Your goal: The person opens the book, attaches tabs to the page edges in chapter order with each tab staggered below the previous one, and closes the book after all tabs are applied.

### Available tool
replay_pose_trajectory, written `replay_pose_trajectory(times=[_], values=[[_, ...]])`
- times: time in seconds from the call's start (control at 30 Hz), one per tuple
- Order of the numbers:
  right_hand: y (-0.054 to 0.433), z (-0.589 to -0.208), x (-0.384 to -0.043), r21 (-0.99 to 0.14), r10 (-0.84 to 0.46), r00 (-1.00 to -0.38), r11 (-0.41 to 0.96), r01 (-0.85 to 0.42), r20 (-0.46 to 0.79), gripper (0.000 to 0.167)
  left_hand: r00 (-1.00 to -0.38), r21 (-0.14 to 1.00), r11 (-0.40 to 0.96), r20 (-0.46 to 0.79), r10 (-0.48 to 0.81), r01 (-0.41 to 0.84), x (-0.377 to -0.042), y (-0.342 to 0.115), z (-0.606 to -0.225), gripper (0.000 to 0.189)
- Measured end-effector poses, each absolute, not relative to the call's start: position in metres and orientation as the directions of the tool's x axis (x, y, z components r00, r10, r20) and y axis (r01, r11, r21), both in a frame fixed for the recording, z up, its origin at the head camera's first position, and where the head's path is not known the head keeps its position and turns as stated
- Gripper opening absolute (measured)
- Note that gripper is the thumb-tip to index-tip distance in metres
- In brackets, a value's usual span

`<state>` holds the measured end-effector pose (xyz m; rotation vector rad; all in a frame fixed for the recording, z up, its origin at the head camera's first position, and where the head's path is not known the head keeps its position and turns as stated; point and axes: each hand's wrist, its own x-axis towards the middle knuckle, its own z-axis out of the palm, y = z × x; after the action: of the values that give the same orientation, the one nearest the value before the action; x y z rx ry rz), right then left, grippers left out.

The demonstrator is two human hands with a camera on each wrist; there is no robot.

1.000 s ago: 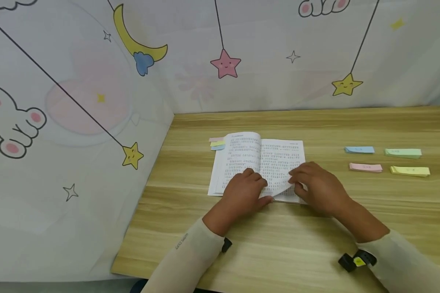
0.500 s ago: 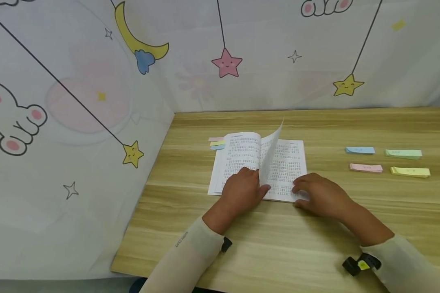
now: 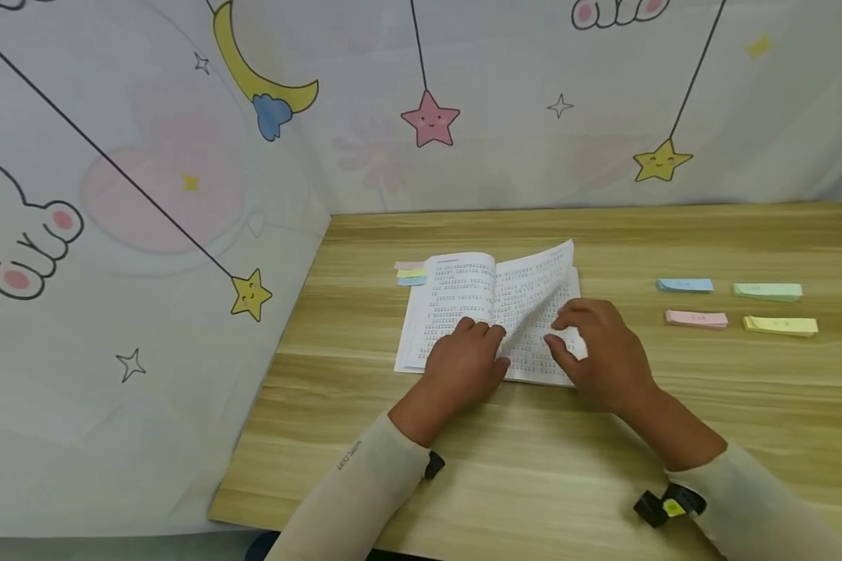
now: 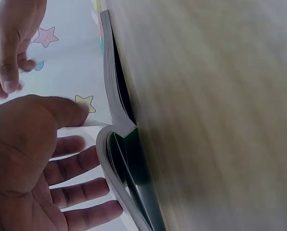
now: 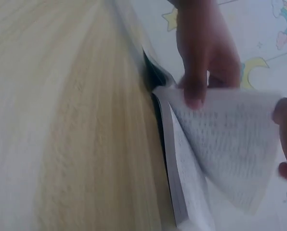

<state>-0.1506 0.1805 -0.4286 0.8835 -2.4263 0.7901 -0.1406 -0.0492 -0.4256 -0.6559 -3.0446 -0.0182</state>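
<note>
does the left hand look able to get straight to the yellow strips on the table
Probably not directly: the left hand rests on the open book, and the right hand sits between it and the yellow strips in the head view.

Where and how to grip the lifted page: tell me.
Pinch the page near its raised outer top corner, probably best from the right. It bends up off the open book, leaving that corner free, while the left hand sits by the fold.

Open book [image 3: 493, 304], coloured strips [image 3: 697, 319] on table [image 3: 533, 460]
</note>
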Motion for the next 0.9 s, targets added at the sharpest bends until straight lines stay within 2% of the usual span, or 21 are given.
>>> replay_pose_trajectory(times=[0.1, 0.2, 0.3, 0.4, 0.5, 0.63, 0.7, 0.73, 0.8, 0.9], values=[[0.187, -0.43, -0.15, -0.441, -0.456, -0.825, 0.698, -0.564, 0.334, 0.034, -0.924, 0.029, 0.923, 0.028, 0.382, 0.383, -0.141, -0.049, -0.425, 0.044], [0.197, -0.436, -0.154, -0.405, -0.569, -0.814, 0.72, -0.563, 0.12, 0.035, -0.924, 0.034, 0.923, 0.028, 0.382, 0.383, -0.14, -0.049, -0.424, 0.04], [0.202, -0.439, -0.157, -0.398, -0.634, -0.772, 0.697, -0.597, 0.047, 0.031, -0.917, 0.034, 0.916, 0.032, 0.398, 0.399, -0.14, -0.05, -0.425, 0.037], [0.203, -0.439, -0.158, -0.394, -0.637, -0.766, 0.684, -0.615, 0.089, 0.017, -0.907, 0.028, 0.907, 0.036, 0.42, 0.421, -0.14, -0.051, -0.426, 0.04], [0.197, -0.436, -0.159, -0.34, -0.628, -0.735, 0.653, -0.677, 0.257, 0.014, -0.899, 0.025, 0.899, 0.031, 0.437, 0.438, -0.139, -0.052, -0.426, 0.045], [0.185, -0.433, -0.158, -0.226, -0.583, -0.582, 0.569, -0.791, 0.567, 0.024, -0.895, 0.021, 0.895, 0.029, 0.444, 0.445, -0.139, -0.052, -0.426, 0.042], [0.181, -0.432, -0.156, -0.205, -0.529, -0.541, 0.564, -0.8, 0.654, 0.027, -0.898, 0.016, 0.898, 0.032, 0.439, 0.44, -0.139, -0.051, -0.425, 0.035], [0.18, -0.432, -0.154, -0.222, -0.502, -0.553, 0.574, -0.788, 0.665, 0.029, -0.901, 0.015, 0.901, 0.032, 0.433, 0.434, -0.139, -0.051, -0.425, 0.033], [0.182, -0.433, -0.151, -0.289, -0.465, -0.635, 0.616, -0.733, 0.617, 0.029, -0.907, 0.017, 0.907, 0.028, 0.419, 0.42, -0.14, -0.05, -0.425, 0.031], [0.189, -0.438, -0.149, -0.374, -0.501, -0.771, 0.678, -0.632, 0.393, 0.03, -0.918, 0.021, 0.918, 0.014, 0.396, 0.397, -0.14, -0.05, -0.425, 0.034]])
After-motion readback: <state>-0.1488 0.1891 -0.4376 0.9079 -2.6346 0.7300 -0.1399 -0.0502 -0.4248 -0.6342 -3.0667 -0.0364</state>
